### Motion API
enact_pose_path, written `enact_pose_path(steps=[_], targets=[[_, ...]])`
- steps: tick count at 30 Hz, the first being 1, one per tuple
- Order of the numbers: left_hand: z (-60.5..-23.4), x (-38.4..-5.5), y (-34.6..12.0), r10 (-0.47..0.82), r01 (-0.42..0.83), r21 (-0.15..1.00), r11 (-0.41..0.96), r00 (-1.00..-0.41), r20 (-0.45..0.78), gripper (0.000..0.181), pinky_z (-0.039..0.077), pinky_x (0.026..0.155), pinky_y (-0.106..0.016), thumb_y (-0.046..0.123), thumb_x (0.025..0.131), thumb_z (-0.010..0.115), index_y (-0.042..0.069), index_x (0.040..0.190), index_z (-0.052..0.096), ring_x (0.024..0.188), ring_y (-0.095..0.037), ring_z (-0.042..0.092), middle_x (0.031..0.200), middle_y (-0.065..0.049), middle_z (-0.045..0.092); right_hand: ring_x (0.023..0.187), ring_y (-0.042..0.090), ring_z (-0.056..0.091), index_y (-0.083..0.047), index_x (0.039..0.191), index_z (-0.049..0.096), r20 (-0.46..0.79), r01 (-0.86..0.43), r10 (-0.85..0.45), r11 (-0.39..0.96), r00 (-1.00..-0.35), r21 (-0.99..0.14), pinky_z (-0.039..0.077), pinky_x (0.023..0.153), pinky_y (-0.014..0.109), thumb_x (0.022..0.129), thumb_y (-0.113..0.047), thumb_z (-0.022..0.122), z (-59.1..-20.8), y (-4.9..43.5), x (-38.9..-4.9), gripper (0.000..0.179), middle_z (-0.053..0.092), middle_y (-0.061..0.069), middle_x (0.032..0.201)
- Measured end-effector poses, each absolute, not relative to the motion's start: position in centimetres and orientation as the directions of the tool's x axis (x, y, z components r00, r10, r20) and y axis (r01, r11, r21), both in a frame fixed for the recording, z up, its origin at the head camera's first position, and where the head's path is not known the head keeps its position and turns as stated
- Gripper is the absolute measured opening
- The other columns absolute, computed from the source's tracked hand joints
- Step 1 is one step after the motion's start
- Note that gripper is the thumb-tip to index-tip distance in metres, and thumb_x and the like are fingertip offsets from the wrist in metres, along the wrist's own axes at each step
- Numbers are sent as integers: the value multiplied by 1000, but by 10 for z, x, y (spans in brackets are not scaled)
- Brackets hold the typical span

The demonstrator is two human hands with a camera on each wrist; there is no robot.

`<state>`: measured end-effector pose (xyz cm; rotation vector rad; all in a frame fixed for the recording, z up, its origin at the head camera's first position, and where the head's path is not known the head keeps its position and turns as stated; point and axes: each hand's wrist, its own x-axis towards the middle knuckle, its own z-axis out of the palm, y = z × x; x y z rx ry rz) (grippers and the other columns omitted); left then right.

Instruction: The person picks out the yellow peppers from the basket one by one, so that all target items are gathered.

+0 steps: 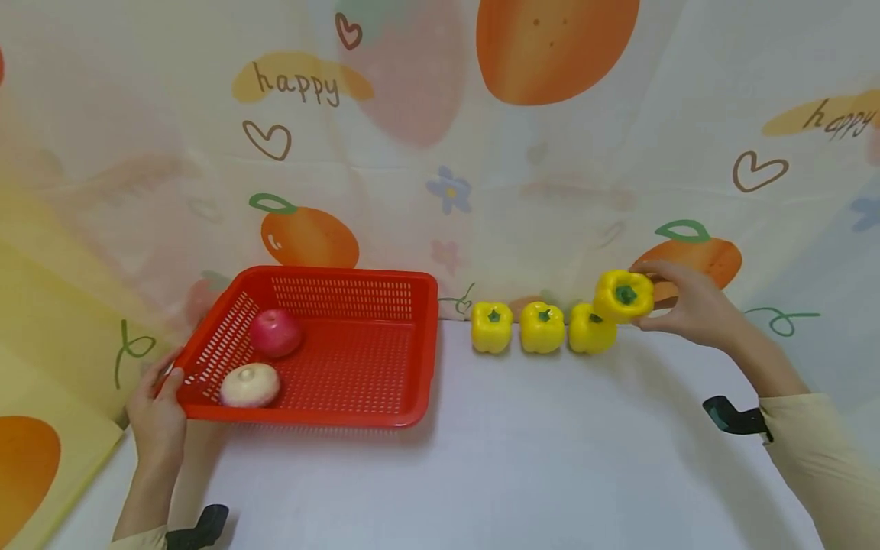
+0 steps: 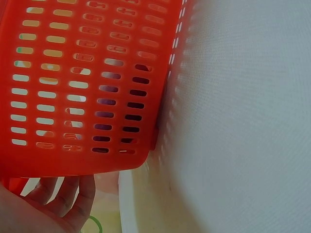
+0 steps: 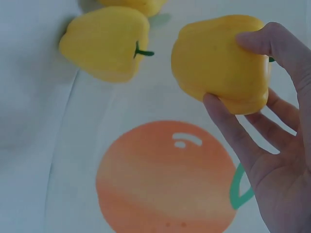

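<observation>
My right hand (image 1: 694,305) pinches a yellow bell pepper (image 1: 623,296) between thumb and fingers, above the table at the right end of a row. In the right wrist view the held pepper (image 3: 221,63) shows its side, with the thumb on top. Three more yellow peppers (image 1: 491,328) stand side by side on the table. At the left, my left hand (image 1: 158,409) grips the rim of a red plastic basket (image 1: 344,417), its fingers (image 2: 85,196) curled at the basket's edge. Inside the basket lie a pinkish-red round fruit (image 1: 276,333) and a whitish, purple-edged bulb (image 1: 250,386).
A white table (image 1: 522,458) runs in front of the basket and peppers. Behind it hangs a cloth (image 1: 550,168) printed with oranges, hearts and words. A yellow part of the cloth (image 1: 62,321) falls along the left side. Dark bands sit at both wrists.
</observation>
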<state>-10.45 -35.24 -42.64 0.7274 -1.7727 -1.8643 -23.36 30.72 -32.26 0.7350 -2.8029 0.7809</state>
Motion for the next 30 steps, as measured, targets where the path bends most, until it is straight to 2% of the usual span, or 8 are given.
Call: enact_pose_path(steps=[5,9,11,16,19,23,27,30], targets=[[-428,-102,-352,-661,-20,998,-58,-748,-54,41,43,79,-6,14,105,39,19,143,52,144,-7,19,160,4,22,98,39,59,0,129,53,268,-497,-420,766,-867,-408,59,69,35,71,-11,87,-325,320,-234,68,58,21,122],[-429,-102,-353,-666,-19,998,-52,-744,-49,41,44,78,-6,13,105,39,17,143,52,143,-9,23,160,5,21,97,45,59,3,129,50,240,-472,-407,780,-881,-410,58,70,45,71,-6,85,-329,330,-236,68,56,26,120],[-429,-102,-352,-666,-17,998,-64,-743,-55,41,45,74,-4,13,105,40,17,143,52,139,-12,31,159,4,24,100,47,57,4,130,48,209,-439,-386,796,-898,-417,57,72,48,72,-5,84,-331,336,-239,69,55,28,120],[-430,-102,-352,-679,-24,998,-66,-732,-63,39,46,71,-5,14,104,42,16,142,54,118,-12,46,146,-3,39,109,49,50,7,131,45,48,-331,-348,830,-936,-449,53,83,54,77,-9,81,-342,350,-254,68,50,30,125],[-430,-101,-351,-683,-28,998,-59,-728,-61,39,46,73,-5,14,104,43,17,141,55,117,-10,47,143,-3,41,112,48,49,9,131,46,-55,-293,-352,847,-934,-444,48,89,59,77,-14,82,-356,357,-262,68,51,30,126],[-427,-103,-350,-671,-21,998,-52,-740,-50,39,46,73,-5,12,104,42,16,140,55,121,-10,45,146,-1,40,111,49,51,13,129,48,-112,-285,-372,843,-921,-456,44,93,62,76,-14,83,-377,365,-266,69,52,32,127],[-427,-104,-350,-667,-55,997,-45,-742,-71,38,47,71,-5,13,104,43,18,140,56,106,-8,50,130,1,47,114,52,48,14,131,47,-136,-272,-387,819,-912,-506,42,95,64,76,-10,82,-388,371,-266,69,49,35,130],[-430,-101,-352,-660,-125,992,11,-747,-87,39,46,71,-5,17,104,43,20,142,53,105,-8,51,126,2,49,117,52,46,14,133,45,-163,-247,-385,808,-908,-536,41,96,64,78,-9,80,-388,372,-264,69,46,35,132]])
